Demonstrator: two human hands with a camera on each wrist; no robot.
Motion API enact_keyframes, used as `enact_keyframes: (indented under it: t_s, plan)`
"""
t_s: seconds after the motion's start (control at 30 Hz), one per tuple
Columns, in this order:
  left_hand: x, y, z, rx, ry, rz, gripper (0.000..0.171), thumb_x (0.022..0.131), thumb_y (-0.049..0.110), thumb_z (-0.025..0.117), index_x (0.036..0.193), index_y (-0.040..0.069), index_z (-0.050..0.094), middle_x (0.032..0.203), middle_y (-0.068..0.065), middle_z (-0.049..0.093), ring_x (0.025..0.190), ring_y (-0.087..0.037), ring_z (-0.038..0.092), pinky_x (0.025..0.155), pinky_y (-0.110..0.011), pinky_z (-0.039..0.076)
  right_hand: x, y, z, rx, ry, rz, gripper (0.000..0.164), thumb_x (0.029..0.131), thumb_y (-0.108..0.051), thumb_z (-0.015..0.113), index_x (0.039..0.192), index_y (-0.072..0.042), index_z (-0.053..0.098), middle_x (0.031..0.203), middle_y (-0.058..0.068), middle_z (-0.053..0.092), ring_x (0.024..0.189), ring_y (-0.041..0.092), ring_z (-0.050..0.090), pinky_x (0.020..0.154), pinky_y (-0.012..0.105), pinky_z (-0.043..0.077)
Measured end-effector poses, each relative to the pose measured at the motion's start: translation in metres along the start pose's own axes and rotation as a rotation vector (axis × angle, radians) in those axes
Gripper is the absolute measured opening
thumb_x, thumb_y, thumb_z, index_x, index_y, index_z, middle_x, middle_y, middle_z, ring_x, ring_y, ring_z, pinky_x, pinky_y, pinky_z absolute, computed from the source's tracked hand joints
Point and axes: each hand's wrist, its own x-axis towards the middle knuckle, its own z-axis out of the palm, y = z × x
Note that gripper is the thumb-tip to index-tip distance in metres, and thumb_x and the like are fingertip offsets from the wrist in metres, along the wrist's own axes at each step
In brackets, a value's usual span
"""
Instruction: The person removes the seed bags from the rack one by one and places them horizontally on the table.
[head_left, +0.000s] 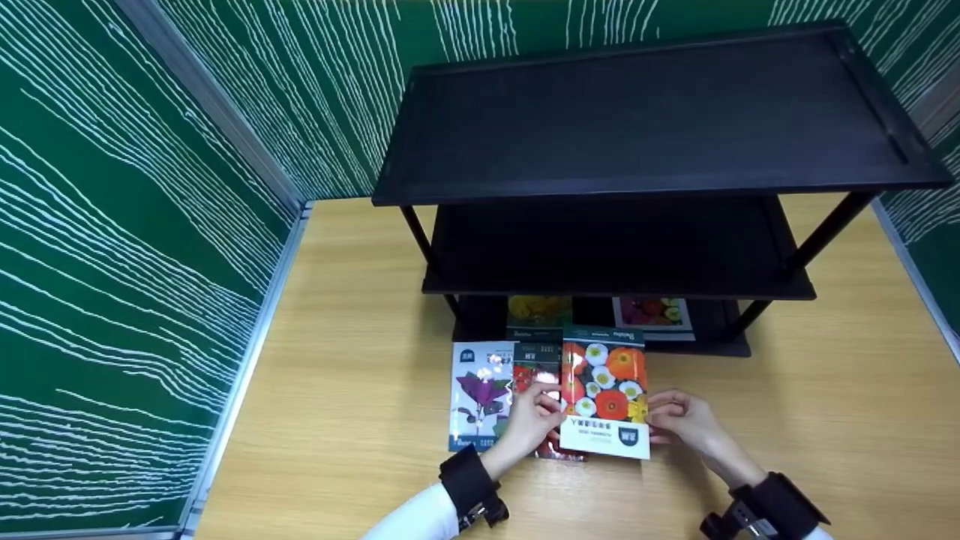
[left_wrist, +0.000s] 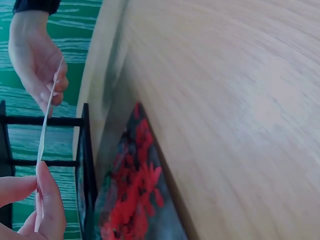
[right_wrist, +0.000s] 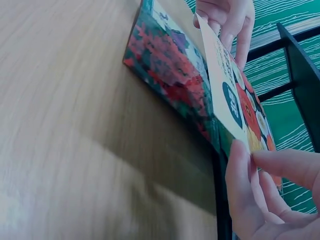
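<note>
Between my two hands is a flower seed packet [head_left: 604, 382] with orange and white blooms and a white lower band. My left hand [head_left: 531, 418] pinches its left edge; my right hand [head_left: 686, 421] pinches the right edge. Edge-on in the left wrist view, the packet [left_wrist: 44, 131] is a thin strip raised off the table. Beneath and left of it lies a red-flowered packet [head_left: 529, 377], partly hidden by my left hand. Beside that one is a purple-flowered packet [head_left: 480, 397] on the table.
A black three-tier rack [head_left: 652, 120] stands behind the hands. On its lowest shelf are a yellow-flowered packet [head_left: 538, 313] and a packet with a pinkish-red picture [head_left: 654, 311], both partly under the middle shelf [head_left: 615, 255]. Green walls with white streaks [head_left: 112, 247] border the wooden table [head_left: 345, 375].
</note>
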Motion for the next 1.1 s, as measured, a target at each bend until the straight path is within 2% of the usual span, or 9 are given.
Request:
enact_keyframes:
  t_s: [0.2,0.4,0.57,0.87,1.1]
  plan:
    - [0.004,-0.011,0.004,0.018,0.000,-0.003,0.034,0.074,-0.012,0.059,0.107,-0.007,0.052,0.070,-0.007,0.055,0.049,-0.026,0.054,0.043,-0.038,0.051,0.005,0.009,0.002,-0.046,0.023,-0.010,0.031,0.077,0.007,0.055,0.104,0.017,0.042,0.073,0.004,0.060,0.064,0.014,0.060,0.063,0.034,0.054]
    - [0.004,-0.016,0.006,0.026,0.003,-0.013,0.033,0.074,-0.011,0.059,0.106,-0.006,0.052,0.069,-0.003,0.054,0.047,-0.018,0.053,0.040,-0.029,0.049,0.009,0.017,0.001,-0.071,0.033,-0.034,0.031,0.075,0.006,0.056,0.101,0.016,0.045,0.071,0.005,0.061,0.062,0.015,0.061,0.062,0.034,0.054]
    - [0.004,-0.018,0.007,0.045,0.014,-0.011,0.032,0.074,-0.010,0.060,0.104,-0.005,0.053,0.068,-0.001,0.053,0.046,-0.011,0.051,0.039,-0.026,0.049,0.010,0.019,0.003,-0.095,0.061,-0.012,0.033,0.076,0.006,0.056,0.104,0.018,0.043,0.071,0.005,0.059,0.063,0.015,0.060,0.061,0.034,0.054]
    - [0.002,-0.022,0.010,0.108,0.021,-0.014,0.027,0.073,-0.009,0.061,0.099,-0.004,0.054,0.066,0.002,0.051,0.045,-0.014,0.053,0.038,-0.023,0.048,0.010,0.023,0.009,-0.143,0.123,0.059,0.034,0.076,0.009,0.055,0.107,0.017,0.044,0.073,0.009,0.058,0.062,0.017,0.060,0.059,0.034,0.054]
    - [0.002,-0.025,0.012,0.161,0.028,-0.013,0.028,0.072,-0.009,0.060,0.099,-0.004,0.054,0.064,0.003,0.048,0.039,-0.012,0.050,0.037,-0.028,0.048,0.011,0.027,0.011,-0.162,0.135,0.054,0.031,0.074,0.010,0.054,0.103,0.018,0.046,0.071,0.009,0.058,0.060,0.016,0.059,0.058,0.033,0.054]
